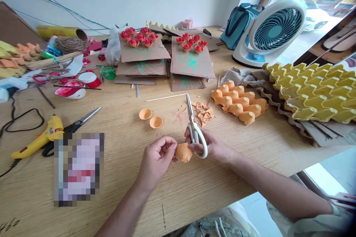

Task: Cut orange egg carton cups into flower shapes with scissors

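My left hand (161,152) is closed, thumb and fingers pinching the edge of an orange egg-carton cup (184,152). On its other side, my right hand (207,143) has white-handled scissors (197,133) in its grip, with the blades pointing away and looking closed. The right fingers also touch the cup. Two trimmed orange cups (156,122) sit on the table beyond my hands. Orange carton scraps (204,114) lie in a small heap past the scissors. To the right is an uncut piece of orange egg carton (239,102).
Yellow egg trays (314,92) are stacked at right, below a white fan (274,29). Red flowers stand on cardboard sheets (191,59) at the back. A yellow glue gun (41,139), black scissors (83,120) and a paint bowl (71,90) lie left. One patch is pixelated.
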`<state>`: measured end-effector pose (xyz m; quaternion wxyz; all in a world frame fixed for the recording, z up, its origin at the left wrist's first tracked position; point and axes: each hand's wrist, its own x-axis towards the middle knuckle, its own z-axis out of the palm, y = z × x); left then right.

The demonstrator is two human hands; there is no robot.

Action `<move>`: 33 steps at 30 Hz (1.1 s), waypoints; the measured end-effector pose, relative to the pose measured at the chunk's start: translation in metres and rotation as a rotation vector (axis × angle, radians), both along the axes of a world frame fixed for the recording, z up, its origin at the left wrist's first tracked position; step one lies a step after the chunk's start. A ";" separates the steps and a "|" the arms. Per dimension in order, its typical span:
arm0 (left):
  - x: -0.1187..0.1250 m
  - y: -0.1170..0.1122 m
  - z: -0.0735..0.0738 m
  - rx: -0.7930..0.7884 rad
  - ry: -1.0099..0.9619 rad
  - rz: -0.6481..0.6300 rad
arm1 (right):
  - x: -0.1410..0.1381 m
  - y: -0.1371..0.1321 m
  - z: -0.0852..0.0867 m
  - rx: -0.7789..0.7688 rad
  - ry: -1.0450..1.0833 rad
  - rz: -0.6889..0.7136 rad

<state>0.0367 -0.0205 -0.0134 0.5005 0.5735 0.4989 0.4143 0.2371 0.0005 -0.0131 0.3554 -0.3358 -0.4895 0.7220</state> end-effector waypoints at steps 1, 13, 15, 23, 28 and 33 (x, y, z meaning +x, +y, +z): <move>-0.001 0.001 -0.002 0.016 0.021 0.014 | 0.000 0.000 0.000 -0.003 0.003 0.005; -0.004 0.012 -0.011 0.253 0.067 -0.027 | 0.000 0.001 0.000 -0.006 0.012 -0.055; -0.007 0.011 -0.010 0.223 0.102 0.043 | 0.000 0.001 -0.001 -0.004 0.020 -0.094; 0.002 0.001 -0.011 0.027 -0.110 -0.049 | -0.003 0.002 -0.004 -0.019 0.035 -0.237; 0.011 -0.002 -0.009 -0.165 -0.277 -0.095 | -0.004 0.002 -0.007 -0.041 0.055 -0.210; 0.004 0.000 -0.004 -0.395 -0.569 -0.125 | -0.002 0.004 -0.007 0.005 0.031 -0.255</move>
